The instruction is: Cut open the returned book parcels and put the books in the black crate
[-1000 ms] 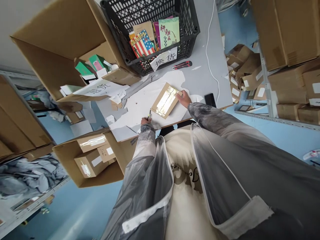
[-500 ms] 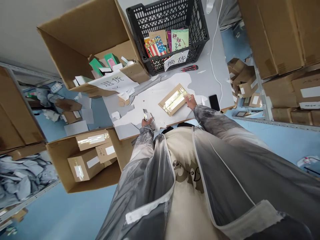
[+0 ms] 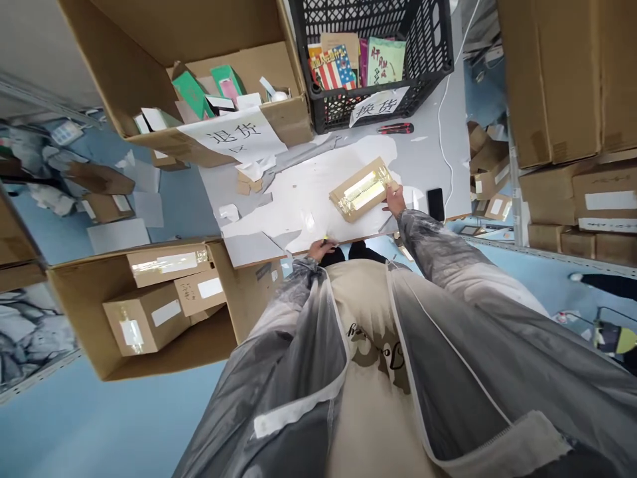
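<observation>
Well, a taped carton (image 3: 363, 191) lay on the table (image 3: 430, 156), pinched at one end.
The right hand (image 3: 395, 199) had that end; the left hand (image 3: 322, 249) was at the table's edge, though I couldn't tell what it gripped.

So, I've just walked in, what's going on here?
A person stands at a table, their right hand holding one end of a taped package. The left hand is at the table's near edge; whatever it may hold is too small to make out. Beyond the package stand a crate with books and an open carton. A phone lies to the right.
</observation>
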`<act>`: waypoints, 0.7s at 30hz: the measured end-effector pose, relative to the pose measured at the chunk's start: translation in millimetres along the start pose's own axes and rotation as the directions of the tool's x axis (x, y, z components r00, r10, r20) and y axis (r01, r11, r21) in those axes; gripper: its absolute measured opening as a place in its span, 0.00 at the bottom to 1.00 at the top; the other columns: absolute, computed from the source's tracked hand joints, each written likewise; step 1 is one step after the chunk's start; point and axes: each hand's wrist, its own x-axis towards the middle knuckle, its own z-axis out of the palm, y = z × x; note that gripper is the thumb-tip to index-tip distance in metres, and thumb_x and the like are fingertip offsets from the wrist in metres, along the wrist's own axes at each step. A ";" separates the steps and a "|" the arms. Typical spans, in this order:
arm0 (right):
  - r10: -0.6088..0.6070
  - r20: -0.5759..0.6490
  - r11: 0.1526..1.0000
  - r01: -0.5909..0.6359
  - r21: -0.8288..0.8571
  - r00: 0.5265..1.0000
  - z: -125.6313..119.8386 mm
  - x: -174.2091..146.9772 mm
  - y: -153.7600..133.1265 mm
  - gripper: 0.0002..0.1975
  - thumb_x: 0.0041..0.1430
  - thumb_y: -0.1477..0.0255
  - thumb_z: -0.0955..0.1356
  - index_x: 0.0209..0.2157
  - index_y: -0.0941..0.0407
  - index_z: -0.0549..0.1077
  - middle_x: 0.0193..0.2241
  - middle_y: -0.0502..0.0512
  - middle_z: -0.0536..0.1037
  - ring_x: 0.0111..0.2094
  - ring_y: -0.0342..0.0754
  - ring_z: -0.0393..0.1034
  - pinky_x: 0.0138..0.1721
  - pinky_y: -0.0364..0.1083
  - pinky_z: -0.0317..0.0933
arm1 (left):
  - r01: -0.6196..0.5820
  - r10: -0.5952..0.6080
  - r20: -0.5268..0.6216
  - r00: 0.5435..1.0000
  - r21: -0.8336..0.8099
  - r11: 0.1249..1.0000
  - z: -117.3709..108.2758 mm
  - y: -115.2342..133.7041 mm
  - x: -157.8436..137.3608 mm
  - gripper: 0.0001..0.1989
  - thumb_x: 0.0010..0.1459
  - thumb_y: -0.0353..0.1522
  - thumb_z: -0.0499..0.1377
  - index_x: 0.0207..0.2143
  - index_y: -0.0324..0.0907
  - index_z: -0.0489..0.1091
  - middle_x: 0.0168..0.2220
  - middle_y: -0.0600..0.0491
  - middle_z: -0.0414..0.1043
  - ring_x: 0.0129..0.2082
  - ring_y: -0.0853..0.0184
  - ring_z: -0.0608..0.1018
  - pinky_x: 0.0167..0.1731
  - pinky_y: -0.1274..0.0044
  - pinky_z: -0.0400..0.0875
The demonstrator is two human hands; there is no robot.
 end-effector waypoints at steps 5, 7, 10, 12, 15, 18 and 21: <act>-0.030 -0.018 0.999 0.031 0.038 0.999 1.2 2.9 10.2 0.28 0.82 0.38 0.69 0.63 0.45 0.68 0.61 0.61 0.84 0.46 0.54 0.88 0.25 0.41 0.80 | 0.023 -0.024 -0.005 1.000 -0.161 0.987 -1.3 -5.9 26.2 0.22 0.54 0.50 0.75 0.40 0.43 0.84 0.47 0.34 0.92 0.61 0.38 0.91 0.62 0.53 0.89; -0.035 -0.028 0.998 0.037 0.050 0.999 1.7 2.6 13.4 0.28 0.82 0.39 0.69 0.64 0.45 0.68 0.61 0.61 0.84 0.46 0.54 0.88 0.25 0.41 0.81 | 0.009 -0.040 -0.102 0.994 -0.286 0.958 -20.2 1.0 49.4 0.19 0.54 0.49 0.72 0.35 0.43 0.77 0.48 0.31 0.91 0.63 0.37 0.90 0.62 0.52 0.89; -0.026 -0.060 0.997 0.030 0.066 0.998 3.1 0.5 15.1 0.25 0.84 0.44 0.68 0.66 0.46 0.68 0.62 0.62 0.83 0.47 0.54 0.87 0.26 0.42 0.82 | -0.071 -0.016 -0.240 0.971 -0.349 0.934 -57.7 21.9 87.0 0.15 0.59 0.45 0.70 0.33 0.46 0.71 0.50 0.33 0.91 0.63 0.42 0.91 0.62 0.55 0.89; -0.012 -0.078 0.997 0.018 0.072 0.997 4.3 -1.2 14.6 0.24 0.85 0.46 0.67 0.67 0.46 0.68 0.63 0.62 0.83 0.49 0.55 0.88 0.27 0.42 0.83 | -0.131 0.008 -0.326 0.945 -0.356 0.925 -85.9 42.3 109.4 0.14 0.65 0.42 0.67 0.34 0.47 0.67 0.50 0.35 0.90 0.60 0.48 0.91 0.60 0.58 0.89; -0.002 -0.088 0.997 0.009 0.073 0.996 6.1 -3.5 12.2 0.24 0.85 0.46 0.67 0.68 0.46 0.68 0.63 0.62 0.83 0.50 0.55 0.88 0.28 0.42 0.84 | -0.213 0.047 -0.478 0.877 -0.300 0.930 -124.6 75.0 129.0 0.12 0.76 0.34 0.59 0.35 0.48 0.63 0.48 0.40 0.89 0.59 0.59 0.88 0.59 0.68 0.87; 0.005 -0.088 0.997 0.001 0.075 0.996 7.5 -5.6 9.1 0.24 0.85 0.46 0.67 0.69 0.46 0.68 0.63 0.63 0.83 0.49 0.54 0.88 0.27 0.41 0.83 | -0.303 0.131 -0.555 0.822 -0.231 0.925 -141.4 94.1 117.0 0.14 0.78 0.27 0.52 0.35 0.49 0.59 0.49 0.45 0.89 0.60 0.67 0.85 0.62 0.75 0.81; 0.018 -0.070 0.996 -0.013 0.083 0.997 8.0 -6.8 8.0 0.24 0.86 0.47 0.66 0.69 0.45 0.67 0.64 0.63 0.83 0.48 0.52 0.87 0.27 0.39 0.81 | -0.322 0.256 -0.424 0.869 -0.090 0.943 -124.2 88.2 73.1 0.16 0.79 0.33 0.57 0.32 0.48 0.62 0.43 0.47 0.88 0.51 0.63 0.88 0.59 0.72 0.84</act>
